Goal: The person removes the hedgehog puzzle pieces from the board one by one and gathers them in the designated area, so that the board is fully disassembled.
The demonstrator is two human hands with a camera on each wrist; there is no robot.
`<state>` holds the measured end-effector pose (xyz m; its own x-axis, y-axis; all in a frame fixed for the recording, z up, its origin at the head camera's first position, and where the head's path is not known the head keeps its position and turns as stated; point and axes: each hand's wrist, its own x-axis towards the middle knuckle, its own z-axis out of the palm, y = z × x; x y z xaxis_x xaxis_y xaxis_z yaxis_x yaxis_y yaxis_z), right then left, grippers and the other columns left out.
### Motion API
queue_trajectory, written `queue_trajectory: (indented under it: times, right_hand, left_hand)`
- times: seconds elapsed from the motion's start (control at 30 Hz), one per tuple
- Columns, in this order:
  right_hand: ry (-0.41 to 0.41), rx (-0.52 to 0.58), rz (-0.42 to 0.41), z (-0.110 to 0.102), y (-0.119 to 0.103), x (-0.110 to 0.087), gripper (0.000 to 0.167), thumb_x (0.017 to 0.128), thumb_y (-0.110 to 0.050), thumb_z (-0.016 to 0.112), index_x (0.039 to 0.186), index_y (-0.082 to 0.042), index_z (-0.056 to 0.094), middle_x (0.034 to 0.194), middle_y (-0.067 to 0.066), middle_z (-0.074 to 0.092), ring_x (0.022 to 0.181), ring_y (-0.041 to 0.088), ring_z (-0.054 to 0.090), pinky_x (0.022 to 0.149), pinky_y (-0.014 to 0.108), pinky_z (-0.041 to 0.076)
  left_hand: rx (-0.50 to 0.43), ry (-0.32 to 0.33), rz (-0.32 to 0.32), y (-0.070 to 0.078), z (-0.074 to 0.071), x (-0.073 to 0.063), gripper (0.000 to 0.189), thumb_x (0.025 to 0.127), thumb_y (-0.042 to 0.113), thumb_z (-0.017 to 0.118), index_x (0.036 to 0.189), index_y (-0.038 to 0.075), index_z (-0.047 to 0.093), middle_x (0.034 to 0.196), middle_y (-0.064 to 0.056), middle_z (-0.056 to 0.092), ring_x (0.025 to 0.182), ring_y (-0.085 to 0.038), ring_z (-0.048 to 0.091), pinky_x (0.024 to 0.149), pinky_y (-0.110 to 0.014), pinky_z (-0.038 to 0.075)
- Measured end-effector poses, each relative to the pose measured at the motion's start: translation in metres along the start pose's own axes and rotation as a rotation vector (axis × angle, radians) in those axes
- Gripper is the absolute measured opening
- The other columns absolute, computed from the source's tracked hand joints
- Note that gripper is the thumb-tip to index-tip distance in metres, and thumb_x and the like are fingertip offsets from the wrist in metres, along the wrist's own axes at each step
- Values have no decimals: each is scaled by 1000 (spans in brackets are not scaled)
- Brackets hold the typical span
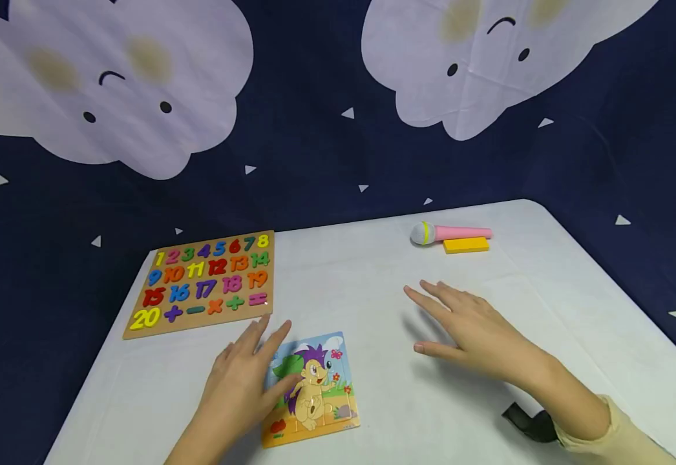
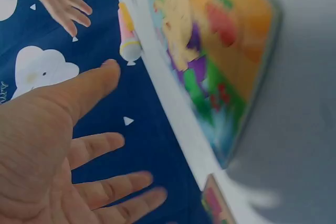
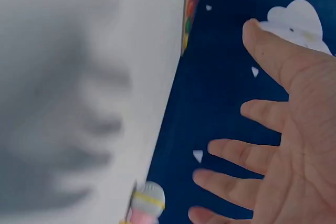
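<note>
Your left hand lies on the near left part of the white table, with flat, spread fingers resting on the left edge of the little hedgehog puzzle. It pinches nothing. Your right hand is spread wide too, and it seems to float just over the table to the right of the puzzle, holding nothing; the wrist view is too blurry to be sure it is off the table. The puzzle is a thin, flat, stiff board, so it should feel light. It may slide easily on the smooth table cover. Its picture is cut into pieces that sit in a tray, so they could fall out if you tip it. Keep it flat. A good place to take hold is the orange rim, one hand on the left edge and one on the right, with thumbs on top. The number board lies far left, close to your left fingertips. The pink toy microphone and a yellow block lie far right, well apart from the puzzle.
</note>
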<state>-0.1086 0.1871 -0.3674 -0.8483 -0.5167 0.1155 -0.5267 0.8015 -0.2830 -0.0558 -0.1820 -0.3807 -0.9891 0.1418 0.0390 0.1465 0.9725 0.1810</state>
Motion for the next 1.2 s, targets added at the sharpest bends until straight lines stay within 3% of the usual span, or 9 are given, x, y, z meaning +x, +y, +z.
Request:
queue_trajectory:
  times: [0.07,0.13,0.23,0.33,0.43,0.57,0.97,1.2]
  right_hand:
    - [7,22,-33,6,-5,6,75,98,-51,76,163,-28,48,157,8,60,141,34,61,108,65,53]
    - [4,59,-57,13,-12,14,66,97,-47,78,156,-24,58,145,5,68,129,27,68,100,58,60]
    - [-29,128,-79,26,-25,28,56,96,-42,81,146,-19,68,131,1,74,115,20,72,93,50,64]
    - [-90,199,-81,39,-38,41,52,94,-39,83,139,-16,72,122,0,75,105,15,71,87,40,64]
    - [-148,253,-93,52,-49,53,51,93,-37,84,137,-15,73,113,-2,73,93,11,64,78,30,58]
    - [-192,287,-100,66,-59,63,49,92,-33,86,135,-14,74,106,-3,69,86,6,55,72,22,49]
    - [-198,289,-119,83,-68,76,55,91,-30,88,137,-5,73,98,-3,63,79,5,48,66,18,44]
    - [-195,273,-112,85,-68,77,54,89,-31,90,135,-6,75,96,-4,62,77,5,47,64,19,42]
  left_hand:
    - [-30,-30,-2,0,5,-1,79,86,52,89,154,26,60,152,-15,62,131,-39,65,104,-66,58]
    - [-64,-54,-1,-2,10,-1,74,83,50,91,149,26,65,134,-8,69,111,-26,69,92,-53,64]
    - [-130,-96,13,-5,17,-2,69,81,47,94,143,26,70,112,3,68,90,-11,57,77,-34,60]
    - [-181,-129,32,-7,22,-2,66,80,46,94,139,27,72,100,8,62,82,-8,47,68,-25,48]
    - [-202,-148,40,-8,25,0,66,79,46,95,138,27,72,96,9,58,81,-9,45,65,-24,42]
    - [-210,-174,26,-9,27,4,61,79,45,95,134,28,74,95,8,56,84,-11,46,69,-26,44]
    - [-303,-235,2,-12,32,10,58,80,37,96,133,30,74,97,7,59,87,-12,50,80,-32,51]
    - [-342,-261,5,-18,34,13,57,80,36,96,132,32,73,95,8,56,89,-13,49,81,-31,49]
